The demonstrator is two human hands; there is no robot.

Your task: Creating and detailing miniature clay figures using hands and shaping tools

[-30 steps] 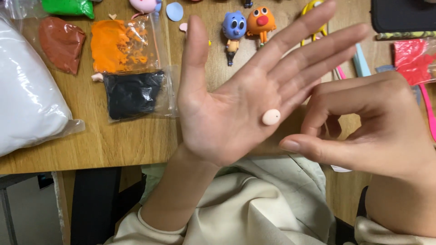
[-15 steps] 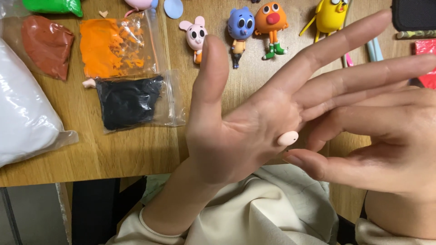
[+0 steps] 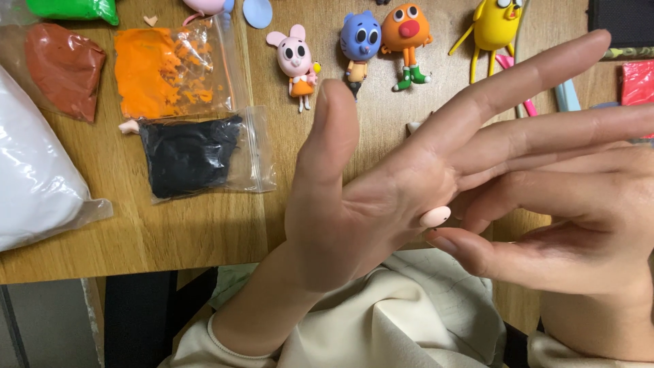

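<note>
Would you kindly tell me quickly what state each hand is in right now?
Left hand: open flat, palm up, small oval pale pink clay piece resting on it.
Right hand: open, fingers extended, closing in over the clay piece, gripping nothing.

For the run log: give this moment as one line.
left hand: open, pale clay piece on palm | right hand: thumb beside piece | bagged clay on table

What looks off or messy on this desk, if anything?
Little stands out. Orange clay is smeared in bits inside its clear bag, and a stray pale scrap lies loose on the table. The small pale clay piece sits between the left hand and right hand.
</note>
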